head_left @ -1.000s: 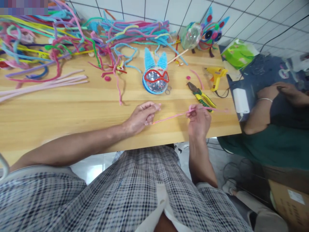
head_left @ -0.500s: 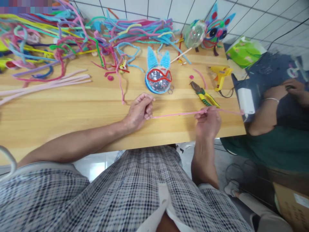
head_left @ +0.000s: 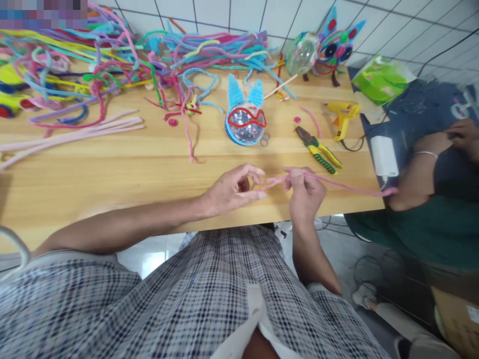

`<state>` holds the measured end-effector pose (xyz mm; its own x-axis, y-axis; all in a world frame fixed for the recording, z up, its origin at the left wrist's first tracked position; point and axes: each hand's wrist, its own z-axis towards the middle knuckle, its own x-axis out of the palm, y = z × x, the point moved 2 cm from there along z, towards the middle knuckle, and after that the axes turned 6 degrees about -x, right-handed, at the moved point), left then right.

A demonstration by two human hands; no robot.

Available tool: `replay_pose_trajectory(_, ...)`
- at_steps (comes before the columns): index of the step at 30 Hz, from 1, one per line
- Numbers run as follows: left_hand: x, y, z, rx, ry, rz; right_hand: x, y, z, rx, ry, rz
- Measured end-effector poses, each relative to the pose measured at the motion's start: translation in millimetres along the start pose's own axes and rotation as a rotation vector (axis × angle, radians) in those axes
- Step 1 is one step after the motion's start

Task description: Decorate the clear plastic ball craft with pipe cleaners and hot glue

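Observation:
My right hand (head_left: 306,192) pinches a pink pipe cleaner (head_left: 348,187) near the table's front edge. The long end trails off to the right, past the table's side. On the left of the pinch, two short pink ends stick out toward my left hand (head_left: 234,189). That hand's thumb and fingers are apart, close to the pink tips; whether they touch is hard to tell. Beyond my hands sits a clear ball ornament (head_left: 245,130) with blue fuzzy ears and a red glasses-shaped outline. Yellow-and-green pliers (head_left: 318,149) lie past my right hand.
Heaps of coloured pipe cleaners (head_left: 220,50) cover the back and left. A yellow glue gun (head_left: 342,119), a white box (head_left: 384,155) and a green packet (head_left: 381,82) are on the right. A decorated figure (head_left: 335,50) stands behind. A co-worker's arm (head_left: 419,174) rests at the right.
My left hand has moved right and its fingers have spread, off the pipe cleaner's left end. My right hand has shifted left, and the pipe cleaner now shows two short ends beside it.

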<state>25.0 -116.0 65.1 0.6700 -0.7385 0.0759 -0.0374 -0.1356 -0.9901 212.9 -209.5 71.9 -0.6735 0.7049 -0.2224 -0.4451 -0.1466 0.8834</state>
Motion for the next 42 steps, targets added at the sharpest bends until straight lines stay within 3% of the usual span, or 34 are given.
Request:
replay_pose_trajectory(3, 1.9, -1, 0, -0.059, 0.030, -0.034, 16, 11, -1, -0.032, 0.091, 0.025)
replay_pose_trajectory(7, -0.7, 4, 9, -0.242, 0.040, -0.225, 30, 13, -2, 0.050, 0.165, 0.121)
replay_pose_trajectory(13, -0.4, 5, 14, -0.292, -0.092, -0.454, 36, 3, -10, 0.134, 0.186, 0.274)
replay_pose_trajectory(16, 2.2, 6, 13, -0.329, -0.072, -0.496, 36, -2, -13, 0.149, 0.210, 0.254)
replay_pose_trajectory(19, 2.1, 9, 13, -0.299, -0.030, -0.430, 35, -8, -16, 0.198, 0.192, 0.316)
replay_pose_trajectory(25, -3.5, 12, 13, -0.103, -0.043, -0.128, 37, -13, -15, 0.302, 0.041, 0.588)
replay_pose_trajectory(31, 5.6, 11, 9, -0.281, 0.010, -0.328, 32, -4, -17, 0.367, 0.097, 0.731)
replay_pose_trajectory(35, 9.7, 9, 1, -0.191, 0.033, -0.321, 27, 8, -21, 0.469, 0.121, 0.891)
replay_pose_trajectory(39, 11.8, 13, 0, -0.204, 0.143, -0.294, 19, 13, -21, 0.542, 0.122, 0.968)
replay_pose_trajectory(42, 9.9, 16, 4, -0.213, 0.240, -0.139, 10, 10, -16, 0.526, 0.135, 0.955)
